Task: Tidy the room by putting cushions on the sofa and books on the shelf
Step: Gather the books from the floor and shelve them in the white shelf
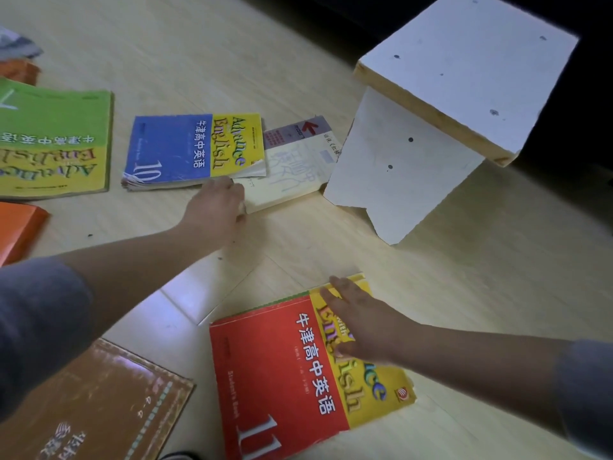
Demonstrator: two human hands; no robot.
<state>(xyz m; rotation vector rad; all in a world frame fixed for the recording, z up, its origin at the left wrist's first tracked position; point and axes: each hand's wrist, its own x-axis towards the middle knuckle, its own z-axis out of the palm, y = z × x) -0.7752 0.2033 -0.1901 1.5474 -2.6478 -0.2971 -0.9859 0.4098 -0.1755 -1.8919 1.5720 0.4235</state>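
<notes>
Several books lie scattered on the pale wooden floor. My left hand (pixel 217 207) reaches to the near corner of a cream book (pixel 292 174), its fingers curled at the book's edge. A blue and yellow book (pixel 185 149) overlaps that cream book on its left. Near me lies a red and yellow book (pixel 278 366). My right hand (pixel 358 320) rests flat on its yellow part with the fingers straight.
A white wooden stool (pixel 441 104) stands to the right of the cream book. A green and yellow book (pixel 49 141) lies at the left, an orange book (pixel 16 227) below it, and a brown book (pixel 99 403) at the bottom left.
</notes>
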